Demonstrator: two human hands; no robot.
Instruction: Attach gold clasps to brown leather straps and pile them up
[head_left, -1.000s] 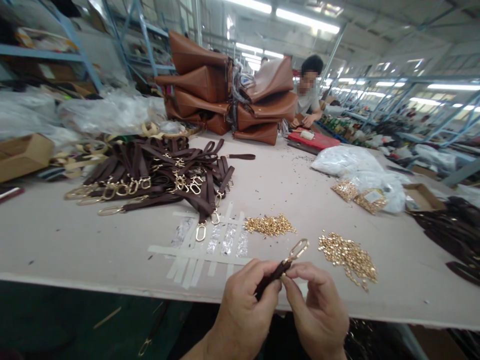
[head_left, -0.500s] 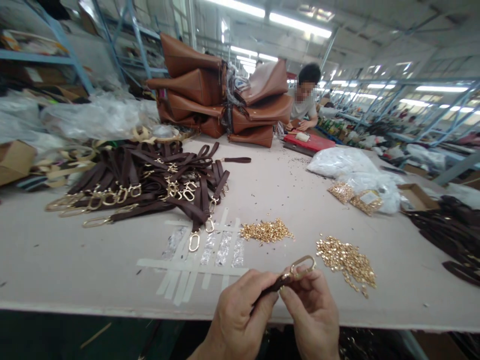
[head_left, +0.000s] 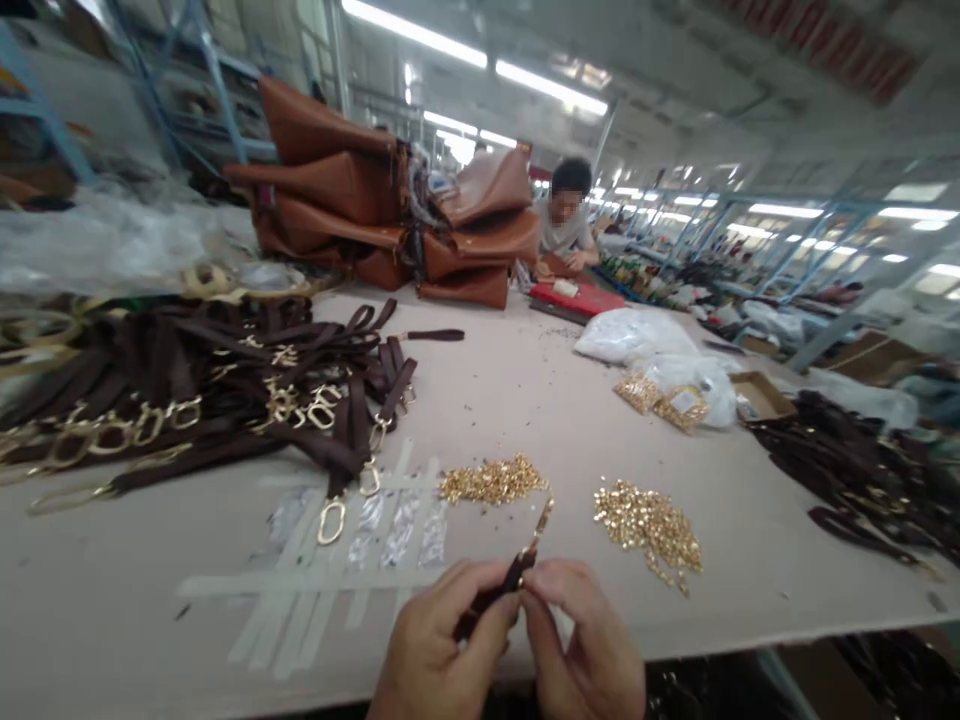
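My left hand (head_left: pixel 442 640) is closed on a dark brown strap (head_left: pixel 517 570) just above the table's front edge. From the strap's end a gold ring clasp (head_left: pixel 545 512) points away, seen nearly edge-on. My right hand (head_left: pixel 589 635) pinches at the strap's end, where a small gold stud (head_left: pixel 523 583) shows between the fingertips. Just beyond the hands lies a heap of tiny gold fasteners (head_left: pixel 491 480). To the right is a second heap of gold studs (head_left: pixel 649 525). Dark brown wrist straps with gold clasps (head_left: pixel 331 522) are piled at the left.
Strips of tape (head_left: pixel 300 585) and small clear packets (head_left: pixel 401 528) lie on the table (head_left: pixel 510 400). Brown bags (head_left: pixel 337 190) are stacked at the back, near a co-worker (head_left: pixel 566 220). Plastic bags (head_left: pixel 630 335), an open carton (head_left: pixel 761 397) and more dark straps (head_left: pixel 847 480) stand right.
The view has swung to the right, so the table things sit further left. My hands have turned the strap, and its clasp now points away from me, edge-on.
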